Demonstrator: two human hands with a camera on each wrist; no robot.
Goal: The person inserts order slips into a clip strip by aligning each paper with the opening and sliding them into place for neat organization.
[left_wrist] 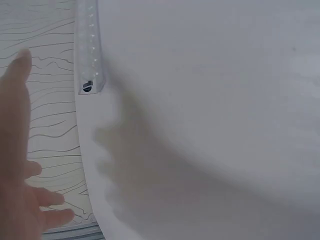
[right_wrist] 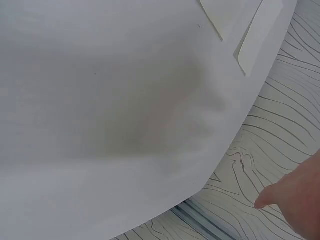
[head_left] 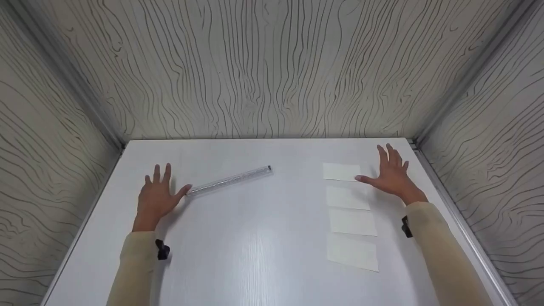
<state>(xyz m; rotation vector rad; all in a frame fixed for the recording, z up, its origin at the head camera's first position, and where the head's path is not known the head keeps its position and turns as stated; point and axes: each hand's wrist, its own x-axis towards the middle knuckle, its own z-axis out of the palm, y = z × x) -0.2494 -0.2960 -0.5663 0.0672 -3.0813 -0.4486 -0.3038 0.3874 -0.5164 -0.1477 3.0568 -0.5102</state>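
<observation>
On the left of the white table my left hand (head_left: pixel 157 197) hovers with its fingers spread, holding nothing. Its thumb overlaps the near end of a long clear plastic tube or case (head_left: pixel 229 180), which lies slanted on the tabletop. In the left wrist view the case (left_wrist: pixel 90 45) shows a row of small shiny shapes inside and a dark bit at its end. My right hand (head_left: pixel 391 176), also spread and holding nothing, is at the far right. Its thumb reaches over the edge of the farthest pale paper slip (head_left: pixel 340 171). Other slips (head_left: pixel 347 198) lie below that one in a column.
The white table (head_left: pixel 255 272) meets a wood-grain patterned wall (head_left: pixel 263 68) at the back. Similar panels (head_left: pixel 38 178) stand on both sides, with grey metal strips along the corners. A small black device sits at each sleeve's wrist.
</observation>
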